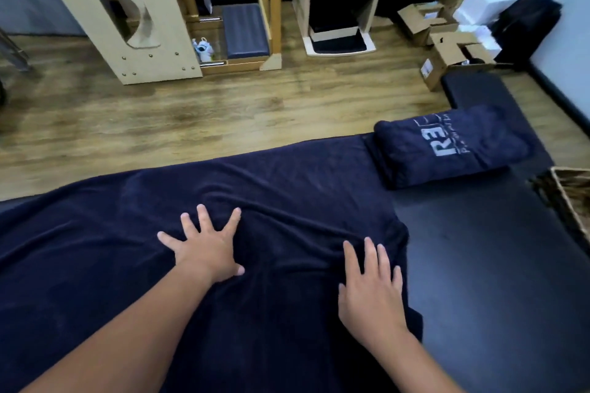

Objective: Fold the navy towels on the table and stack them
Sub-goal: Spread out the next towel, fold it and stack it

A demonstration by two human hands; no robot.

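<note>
Navy terry cloth covers most of the near view: one large towel (223,201) lies spread open over the black padded tabletop (479,249), running from the 9 o'clock edge of the frame to a rumpled right-hand border near the middle right. Soft ridges cross it between the two hands, so it is not yet flat.

Both hands lie on it, palms down. At about 7 o'clock from the frame's centre, the left hand (204,249) has its fingers splayed wide and straight and presses the cloth. Down at roughly 5 o'clock, the right hand (370,284) rests just inside the towel's right border with its fingers straight and close together. Neither grip is closed on anything; both are open and flat against the fabric.

A second towel, already folded (453,147), sits at 2 o'clock on the far right of the tabletop, well apart from the hands, with white lettering on its top face. A woven basket (571,198) shows at the 3 o'clock edge.

By my reading the step in hand is smoothing, the flattening that comes before the first fold of this towel. With one folded and this one still open, the task looks only partly done. The next move would call for pressing the ridges out toward the border, then pinching a pair of corners and carrying one edge over to meet the opposite one. Its wrinkled right border needs squaring first, or the fold will come out crooked. Once folded, it belongs on the folded towel at 2 o'clock.
</note>
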